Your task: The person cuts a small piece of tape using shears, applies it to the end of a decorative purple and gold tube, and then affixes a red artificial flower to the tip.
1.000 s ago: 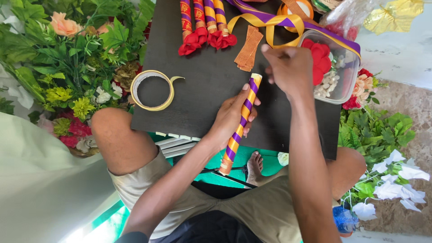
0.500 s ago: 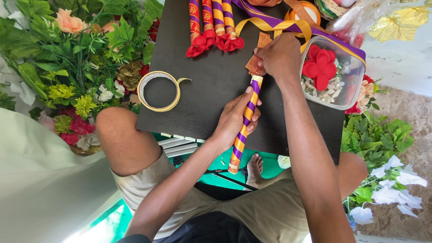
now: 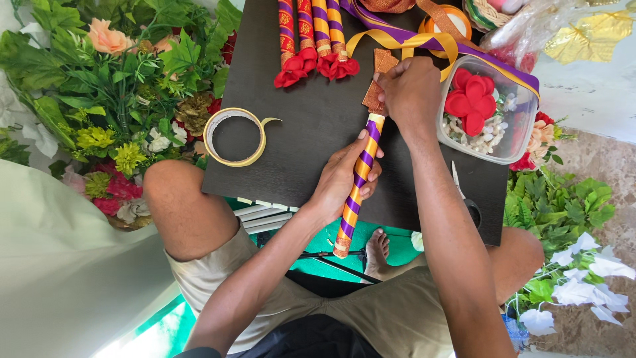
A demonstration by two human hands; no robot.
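A stick (image 3: pixel 354 195) wrapped in purple and orange ribbon lies tilted over the near edge of a small black table (image 3: pixel 298 152). My left hand (image 3: pixel 344 176) grips the stick around its middle. My right hand (image 3: pixel 411 89) pinches a strip of glittery copper ribbon (image 3: pixel 377 83) against the stick's far tip. Purple and yellow ribbons (image 3: pixel 424 43) run from the back of the table toward my right hand.
Several finished wrapped sticks with red fabric flowers (image 3: pixel 315 40) lie at the table's back. A tape roll (image 3: pixel 234 136) sits at left. A clear tub (image 3: pixel 487 109) of red flowers and white beads stands at right. Artificial flowers and leaves (image 3: pixel 112 99) surround the table.
My right hand has moved from the clear tub to the stick's far tip and now holds the copper ribbon strip there. The left hand keeps its grip on the stick.
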